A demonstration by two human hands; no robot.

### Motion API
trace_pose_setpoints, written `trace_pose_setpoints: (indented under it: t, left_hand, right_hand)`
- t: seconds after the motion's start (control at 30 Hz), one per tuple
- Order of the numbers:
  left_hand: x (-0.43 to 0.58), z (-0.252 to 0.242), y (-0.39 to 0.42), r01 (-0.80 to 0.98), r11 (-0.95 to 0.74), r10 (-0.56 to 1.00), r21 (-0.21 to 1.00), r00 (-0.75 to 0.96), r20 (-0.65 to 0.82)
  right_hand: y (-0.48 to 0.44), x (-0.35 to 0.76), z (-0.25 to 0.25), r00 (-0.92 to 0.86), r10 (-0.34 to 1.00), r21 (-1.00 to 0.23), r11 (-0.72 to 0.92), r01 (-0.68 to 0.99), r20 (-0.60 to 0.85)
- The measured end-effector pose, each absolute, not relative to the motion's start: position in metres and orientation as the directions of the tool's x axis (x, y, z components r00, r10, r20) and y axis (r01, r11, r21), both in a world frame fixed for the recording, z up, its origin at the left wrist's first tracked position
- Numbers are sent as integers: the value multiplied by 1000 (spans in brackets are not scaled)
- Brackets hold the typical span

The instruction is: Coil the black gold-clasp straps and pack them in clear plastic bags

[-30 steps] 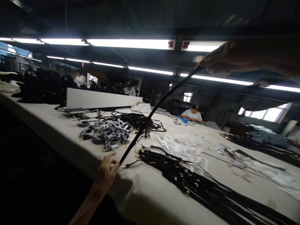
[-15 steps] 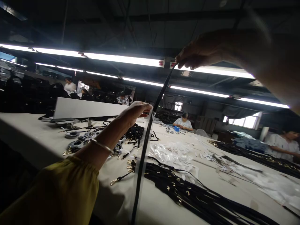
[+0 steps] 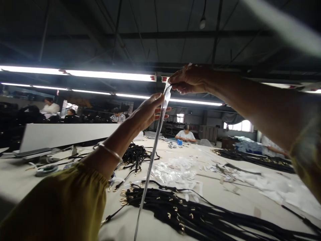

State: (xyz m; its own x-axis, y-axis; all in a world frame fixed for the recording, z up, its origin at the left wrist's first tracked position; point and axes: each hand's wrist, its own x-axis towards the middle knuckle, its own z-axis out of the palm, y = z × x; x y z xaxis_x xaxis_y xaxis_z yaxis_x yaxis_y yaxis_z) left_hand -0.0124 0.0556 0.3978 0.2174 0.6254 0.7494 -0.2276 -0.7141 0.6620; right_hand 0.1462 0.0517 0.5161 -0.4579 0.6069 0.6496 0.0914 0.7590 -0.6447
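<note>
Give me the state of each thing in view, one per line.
Long dark strap in clear plastic sleeve: hanging, slightly tilted.
Right hand: closed on the strap's top end.
Left hand: at the strap, fingers spread, grip unclear.
Black straps with gold-coloured metal clasps: piled lengthwise.
Crinkled clear plastic: heaped loosely.
Long white tube lights: lit.
Long white rectangular board: standing on edge.

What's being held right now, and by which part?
A long strap in a clear sleeve, by its top end in the right hand; the left hand meets it just below.

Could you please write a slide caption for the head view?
Right hand holds up a dark strap in clear plastic, left hand alongside, black straps on the table.
</note>
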Motion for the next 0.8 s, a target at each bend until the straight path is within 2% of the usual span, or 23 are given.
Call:
trace_pose_setpoints:
  t: [0.07,0.13,0.23,0.33,0.4,0.47,0.57,0.63,0.7,0.8]
  left_hand:
    - [-4,364,58,-95,-688,665,719,316,677]
    - [3,330,59,-6,-677,693,736,333,639]
    - [7,288,59,199,-707,693,679,388,607]
    - [13,260,61,385,-688,697,615,586,412]
    - [20,245,65,397,-646,679,652,689,253]
    - [30,229,71,378,-595,651,709,744,149]
    - [49,198,80,240,-504,557,829,825,100]
    - [64,174,85,120,-498,511,859,840,179]
    - [80,152,88,73,-609,494,790,814,306]
    - [102,123,90,141,-828,436,542,771,465]
  right_hand:
    - [55,172,500,-469,654,-665,727,172,593]
    - [57,202,473,-502,726,-706,650,280,470]
    - [57,249,415,-577,793,-792,475,384,196]
    - [52,283,340,-690,720,-916,224,333,-74]
    - [45,298,289,-717,661,-941,45,334,-223]
    - [34,308,244,-667,684,-946,-114,304,-297]
    - [10,320,200,-606,772,-979,-193,67,-194]
    - [-7,326,185,-547,833,-983,-158,-94,-81]
    - [-21,332,179,-478,878,-972,-122,-199,-12]
    - [-31,343,177,-411,912,-960,-124,-253,-10]
